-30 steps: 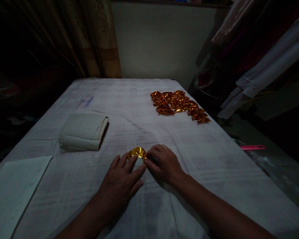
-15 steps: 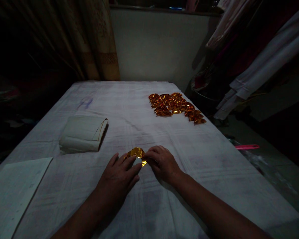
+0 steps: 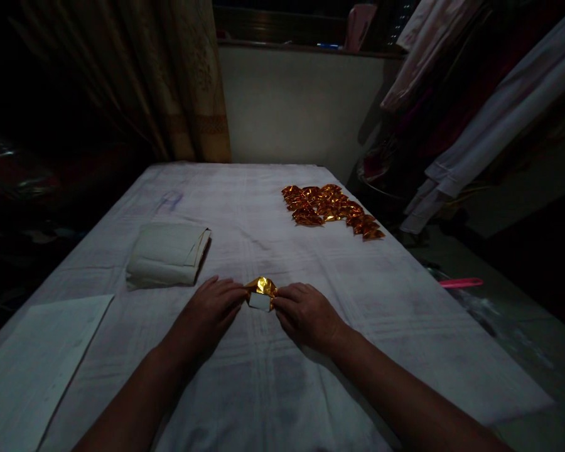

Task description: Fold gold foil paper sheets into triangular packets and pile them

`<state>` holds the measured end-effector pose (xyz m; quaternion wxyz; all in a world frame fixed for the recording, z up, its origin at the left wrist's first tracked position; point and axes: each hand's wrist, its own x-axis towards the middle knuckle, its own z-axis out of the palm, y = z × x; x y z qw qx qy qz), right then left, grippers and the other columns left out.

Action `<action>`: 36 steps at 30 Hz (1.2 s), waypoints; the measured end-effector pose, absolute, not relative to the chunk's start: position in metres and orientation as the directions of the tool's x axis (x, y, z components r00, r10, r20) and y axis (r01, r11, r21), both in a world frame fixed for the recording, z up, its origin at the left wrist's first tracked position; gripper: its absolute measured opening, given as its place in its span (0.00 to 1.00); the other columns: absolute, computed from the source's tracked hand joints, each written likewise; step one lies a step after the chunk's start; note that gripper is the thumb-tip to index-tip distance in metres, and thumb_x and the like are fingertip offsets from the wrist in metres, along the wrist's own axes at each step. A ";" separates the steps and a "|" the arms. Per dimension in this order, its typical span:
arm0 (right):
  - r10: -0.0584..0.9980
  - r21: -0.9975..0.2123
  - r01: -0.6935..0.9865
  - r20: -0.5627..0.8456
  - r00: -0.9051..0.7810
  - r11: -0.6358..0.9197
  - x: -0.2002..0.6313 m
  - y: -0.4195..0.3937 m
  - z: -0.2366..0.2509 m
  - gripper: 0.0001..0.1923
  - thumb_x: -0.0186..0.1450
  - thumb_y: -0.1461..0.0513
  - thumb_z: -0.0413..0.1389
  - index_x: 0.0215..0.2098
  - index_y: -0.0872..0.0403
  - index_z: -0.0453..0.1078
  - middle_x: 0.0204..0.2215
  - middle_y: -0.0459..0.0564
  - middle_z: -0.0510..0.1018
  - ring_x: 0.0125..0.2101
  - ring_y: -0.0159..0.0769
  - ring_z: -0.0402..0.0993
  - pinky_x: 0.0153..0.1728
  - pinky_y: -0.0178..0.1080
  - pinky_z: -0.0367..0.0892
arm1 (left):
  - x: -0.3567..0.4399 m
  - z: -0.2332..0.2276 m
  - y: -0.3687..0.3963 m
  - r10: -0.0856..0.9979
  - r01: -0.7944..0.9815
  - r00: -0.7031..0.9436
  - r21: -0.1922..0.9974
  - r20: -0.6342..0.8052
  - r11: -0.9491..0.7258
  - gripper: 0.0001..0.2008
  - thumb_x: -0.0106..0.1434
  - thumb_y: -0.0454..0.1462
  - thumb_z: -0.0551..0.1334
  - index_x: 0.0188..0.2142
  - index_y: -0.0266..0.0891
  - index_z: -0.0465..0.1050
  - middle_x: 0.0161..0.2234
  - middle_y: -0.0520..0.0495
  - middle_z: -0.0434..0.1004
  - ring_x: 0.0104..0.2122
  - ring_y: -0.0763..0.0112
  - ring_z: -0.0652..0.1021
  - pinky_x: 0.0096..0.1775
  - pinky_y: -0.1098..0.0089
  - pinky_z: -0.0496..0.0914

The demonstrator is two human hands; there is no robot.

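Observation:
A small piece of gold foil paper (image 3: 262, 292), partly folded with its white underside showing, lies on the cloth-covered table (image 3: 282, 376). My left hand (image 3: 210, 311) touches its left edge with the fingertips. My right hand (image 3: 304, 313) pinches its right edge. Both hands rest low on the cloth, one on each side of the foil piece.
A heap of folded gold foil pieces (image 3: 330, 204) lies at the far right of the table. A folded stack of pale paper (image 3: 167, 255) sits at the left, and a flat white sheet (image 3: 32, 364) at the near left corner. Curtains and hanging clothes surround the table; a pink object (image 3: 460, 283) lies off the right edge.
My left hand has slid off the top of the foil piece to its left edge, uncovering the white underside. The view has tilted up slightly.

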<state>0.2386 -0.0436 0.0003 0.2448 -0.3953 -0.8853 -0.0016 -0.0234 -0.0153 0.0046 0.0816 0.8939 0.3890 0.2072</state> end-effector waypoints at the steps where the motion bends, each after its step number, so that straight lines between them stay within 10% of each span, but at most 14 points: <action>1: 0.699 -0.181 0.701 0.419 -0.580 0.690 0.238 -0.042 0.002 0.09 0.65 0.68 0.59 0.43 0.55 0.76 0.41 0.52 0.82 0.37 0.40 0.76 0.38 0.41 0.68 | -0.023 0.004 -0.013 0.721 0.661 0.619 0.289 0.312 -0.693 0.13 0.71 0.35 0.56 0.52 0.46 0.75 0.51 0.46 0.81 0.52 0.60 0.78 0.59 0.49 0.65; 18: 0.651 -0.115 0.658 0.346 -0.675 0.744 0.235 -0.019 0.003 0.06 0.64 0.64 0.63 0.41 0.55 0.78 0.42 0.53 0.83 0.38 0.39 0.77 0.42 0.41 0.70 | 0.001 0.015 -0.013 0.706 0.748 0.622 0.008 0.339 -0.663 0.08 0.69 0.31 0.58 0.33 0.38 0.73 0.31 0.47 0.79 0.33 0.63 0.78 0.40 0.62 0.68; 28: 0.654 0.051 0.703 0.326 -0.683 0.709 0.225 -0.022 -0.003 0.07 0.69 0.64 0.57 0.35 0.57 0.76 0.33 0.52 0.82 0.32 0.39 0.76 0.34 0.41 0.67 | 0.004 0.034 -0.014 0.635 0.652 0.758 -0.136 0.150 -0.746 0.03 0.66 0.32 0.62 0.40 0.37 0.74 0.34 0.43 0.80 0.32 0.62 0.79 0.37 0.61 0.68; 36: 0.672 -0.101 0.704 0.419 -0.611 0.703 0.228 -0.024 -0.012 0.06 0.66 0.63 0.60 0.42 0.56 0.75 0.42 0.56 0.82 0.38 0.41 0.78 0.41 0.42 0.70 | 0.008 0.031 -0.018 0.617 0.661 0.746 -0.159 0.251 -0.734 0.11 0.66 0.29 0.56 0.47 0.37 0.71 0.30 0.45 0.78 0.28 0.62 0.78 0.34 0.62 0.67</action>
